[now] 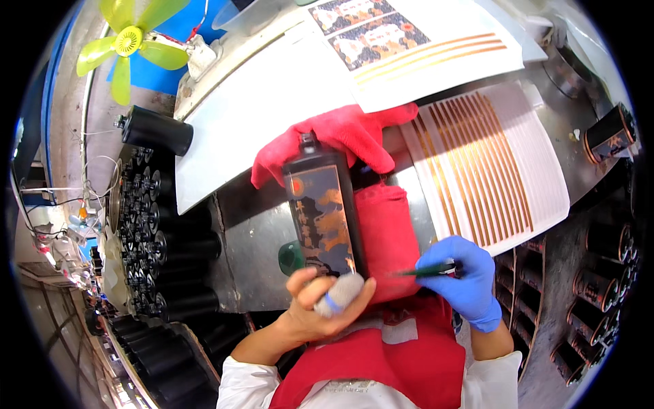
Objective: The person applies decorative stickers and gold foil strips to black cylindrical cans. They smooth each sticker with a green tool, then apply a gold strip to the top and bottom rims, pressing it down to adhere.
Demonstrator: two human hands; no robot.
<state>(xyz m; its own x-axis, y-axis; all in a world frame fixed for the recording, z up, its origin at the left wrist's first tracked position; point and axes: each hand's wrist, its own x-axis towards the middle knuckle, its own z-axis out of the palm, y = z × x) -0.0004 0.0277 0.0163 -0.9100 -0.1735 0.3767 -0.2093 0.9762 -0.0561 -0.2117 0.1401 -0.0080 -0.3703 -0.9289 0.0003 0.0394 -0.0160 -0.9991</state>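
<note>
A black bottle (323, 204) with a dark picture label lies on a red cloth (385, 232) on the metal bench, neck pointing away from me. My left hand (320, 303), bare with a grey finger cot on one finger, holds the bottle's base. My right hand (463, 276), in a blue glove, grips green tweezers (422, 271) whose tips point at the bottle's lower right side. A second red cloth (340, 133) is bunched by the bottle's neck.
A white sheet with orange sticker strips (490, 163) lies right of the bottle. Printed label sheets (409, 48) lie beyond. Several black bottles (163, 238) are stacked left, more in a rack (599, 273) right. A yellow-green fan (129, 41) stands far left.
</note>
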